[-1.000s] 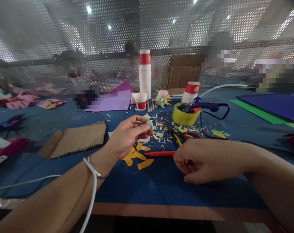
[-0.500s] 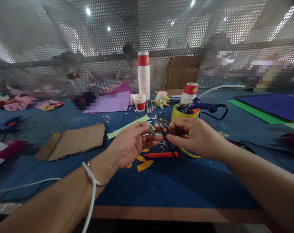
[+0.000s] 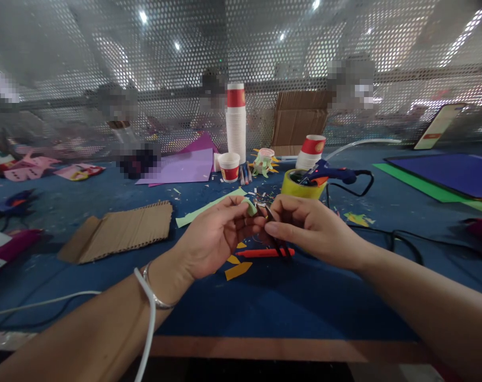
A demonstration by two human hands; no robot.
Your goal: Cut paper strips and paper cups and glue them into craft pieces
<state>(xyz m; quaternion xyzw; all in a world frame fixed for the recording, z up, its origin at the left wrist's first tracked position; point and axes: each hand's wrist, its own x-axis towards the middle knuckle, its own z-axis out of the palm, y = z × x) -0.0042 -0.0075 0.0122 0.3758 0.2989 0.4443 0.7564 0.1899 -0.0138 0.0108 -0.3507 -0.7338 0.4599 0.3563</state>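
Note:
Between its thumb and fingers my left hand (image 3: 221, 233) pinches a small light green paper piece (image 3: 249, 206). Dark scissors (image 3: 278, 236) are in my right hand (image 3: 312, 225), their tips close to the green piece and the left fingertips. Whether the blades touch the paper is hard to make out. Below the hands lie a red marker (image 3: 260, 253) and orange paper scraps (image 3: 238, 271). A longer light green strip (image 3: 197, 213) rests on the table behind my left hand.
Corrugated cardboard (image 3: 129, 231) lies at left. Behind stand a paper cup (image 3: 229, 168), a tall cup stack (image 3: 235, 127) and a decorated cup (image 3: 265, 162). A blue glue gun (image 3: 332, 172) rests on yellow tape (image 3: 299, 187). Black cables cross the right side.
My hands have come closer together, and the scissors have moved slightly left and turned toward the green piece. The yellow loop under my right hand no longer shows.

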